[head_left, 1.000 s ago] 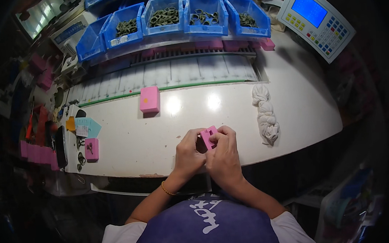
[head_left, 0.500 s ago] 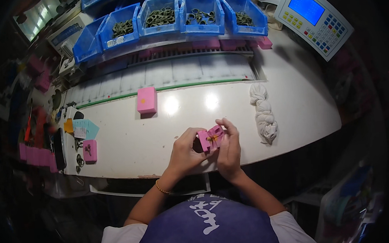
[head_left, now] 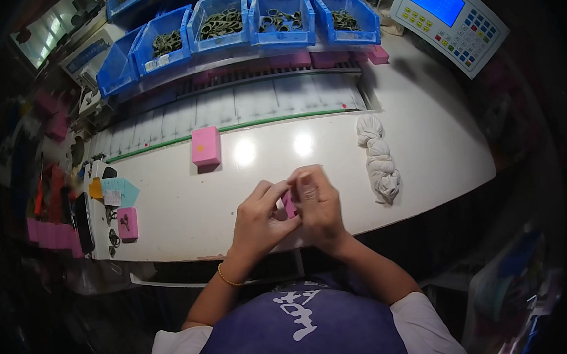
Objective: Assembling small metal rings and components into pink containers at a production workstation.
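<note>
In front of me, near the table's front edge, a small pink block (head_left: 289, 205) is held between my two hands, mostly covered by fingers. My left hand (head_left: 257, 215) is closed around its left side, thumb below and fingers above. Over its right side curls my right hand (head_left: 317, 204), fingers bent and thumb on top. The block's notched face and the yellowish piece on it are hidden now. Another pink block (head_left: 206, 147) with a yellow dot stands farther back on the white table (head_left: 231, 180).
Blue bins (head_left: 283, 26) with dark metal rings line the back. A twisted white cloth (head_left: 379, 160) lies at right, below a keypad device with a blue screen (head_left: 448, 17). At left are a pink block with a dark metal piece (head_left: 128, 224) and paper notes (head_left: 121, 191).
My right hand has turned and closed over the pink block, covering its notched face. Both hands have shifted slightly left in the picture, as has the whole scene.
</note>
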`<state>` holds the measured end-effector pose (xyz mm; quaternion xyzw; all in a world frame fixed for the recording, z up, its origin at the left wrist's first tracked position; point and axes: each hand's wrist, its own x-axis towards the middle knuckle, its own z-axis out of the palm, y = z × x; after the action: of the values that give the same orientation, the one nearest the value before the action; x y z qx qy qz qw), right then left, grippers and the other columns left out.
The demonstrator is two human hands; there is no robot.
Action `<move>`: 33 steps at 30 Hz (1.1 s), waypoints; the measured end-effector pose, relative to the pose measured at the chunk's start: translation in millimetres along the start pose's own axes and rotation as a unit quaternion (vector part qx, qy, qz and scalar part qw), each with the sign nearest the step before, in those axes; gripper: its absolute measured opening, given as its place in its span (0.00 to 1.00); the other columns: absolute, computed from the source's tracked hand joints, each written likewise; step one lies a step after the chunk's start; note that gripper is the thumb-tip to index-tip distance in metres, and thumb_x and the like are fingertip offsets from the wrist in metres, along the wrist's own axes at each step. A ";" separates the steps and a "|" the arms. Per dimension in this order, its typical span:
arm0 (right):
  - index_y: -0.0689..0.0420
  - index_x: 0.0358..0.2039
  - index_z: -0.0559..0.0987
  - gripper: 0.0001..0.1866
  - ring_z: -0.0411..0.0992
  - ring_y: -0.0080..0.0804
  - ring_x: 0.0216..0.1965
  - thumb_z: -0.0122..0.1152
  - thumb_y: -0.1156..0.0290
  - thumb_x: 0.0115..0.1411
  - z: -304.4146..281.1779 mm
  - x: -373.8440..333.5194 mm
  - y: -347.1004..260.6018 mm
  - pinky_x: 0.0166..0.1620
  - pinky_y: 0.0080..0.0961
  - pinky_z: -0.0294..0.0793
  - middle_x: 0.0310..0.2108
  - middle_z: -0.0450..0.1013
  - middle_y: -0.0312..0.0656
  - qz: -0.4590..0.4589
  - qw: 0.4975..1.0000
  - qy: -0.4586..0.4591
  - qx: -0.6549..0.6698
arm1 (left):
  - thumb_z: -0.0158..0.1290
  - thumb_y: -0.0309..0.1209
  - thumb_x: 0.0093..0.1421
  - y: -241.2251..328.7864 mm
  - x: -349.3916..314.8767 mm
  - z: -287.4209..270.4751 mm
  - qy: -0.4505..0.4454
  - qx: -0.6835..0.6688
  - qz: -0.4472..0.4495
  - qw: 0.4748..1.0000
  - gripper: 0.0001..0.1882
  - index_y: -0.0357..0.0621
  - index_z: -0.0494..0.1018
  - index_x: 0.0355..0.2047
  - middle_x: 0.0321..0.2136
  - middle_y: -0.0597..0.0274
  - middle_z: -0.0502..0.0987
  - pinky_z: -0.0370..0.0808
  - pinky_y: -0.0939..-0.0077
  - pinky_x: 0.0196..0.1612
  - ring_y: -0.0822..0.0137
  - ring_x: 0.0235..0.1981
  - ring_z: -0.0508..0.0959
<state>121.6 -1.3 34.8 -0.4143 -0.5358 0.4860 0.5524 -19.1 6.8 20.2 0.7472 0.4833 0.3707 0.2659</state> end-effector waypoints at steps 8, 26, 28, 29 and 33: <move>0.63 0.52 0.70 0.26 0.67 0.22 0.35 0.71 0.70 0.57 -50.2 5.4 -2.2 0.38 0.20 0.71 0.41 0.67 0.41 0.046 0.978 -0.143 -0.146 | 0.56 0.24 0.64 -33.1 -23.4 -5.1 -0.055 -0.441 -0.183 0.877 0.24 0.32 0.65 0.59 0.45 0.57 0.76 0.77 0.75 0.50 0.70 0.45 0.77; 0.63 0.54 0.70 0.31 0.71 0.30 0.46 0.75 0.69 0.53 -56.2 31.7 19.2 0.51 0.28 0.73 0.47 0.71 0.43 -0.068 0.988 0.118 -0.067 | 0.55 0.23 0.62 -1.2 3.7 -26.1 -0.046 -0.073 -0.063 0.994 0.19 0.36 0.74 0.54 0.38 0.58 0.80 0.76 0.80 0.40 0.75 0.36 0.77; 0.63 0.53 0.70 0.34 0.68 0.42 0.52 0.77 0.64 0.51 -73.9 53.4 28.4 0.56 0.37 0.69 0.47 0.70 0.48 -0.176 0.888 0.121 -0.406 | 0.57 0.24 0.59 3.9 12.1 -31.7 -0.027 -0.067 -0.045 0.996 0.19 0.39 0.76 0.52 0.32 0.57 0.79 0.75 0.79 0.37 0.73 0.30 0.76; 0.63 0.53 0.70 0.34 0.68 0.42 0.52 0.77 0.64 0.51 -78.5 58.2 32.7 0.56 0.37 0.69 0.47 0.70 0.48 -0.181 0.885 0.127 -0.409 | 0.58 0.24 0.58 4.5 15.7 -34.8 -0.032 -0.015 -0.019 0.999 0.20 0.40 0.76 0.52 0.31 0.58 0.79 0.75 0.78 0.36 0.71 0.29 0.75; 0.67 0.57 0.68 0.37 0.65 0.52 0.53 0.74 0.61 0.52 -78.2 66.7 49.5 0.58 0.42 0.66 0.51 0.69 0.52 -0.112 0.866 0.106 -0.476 | 0.60 0.25 0.56 3.7 26.5 -35.7 -0.019 0.011 -0.003 1.000 0.21 0.41 0.75 0.52 0.32 0.57 0.75 0.74 0.76 0.34 0.67 0.27 0.75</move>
<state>191.7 78.2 -7.4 -0.6132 -0.6832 0.0596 0.3920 -39.3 31.1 51.7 0.7557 0.4839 0.3503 0.2683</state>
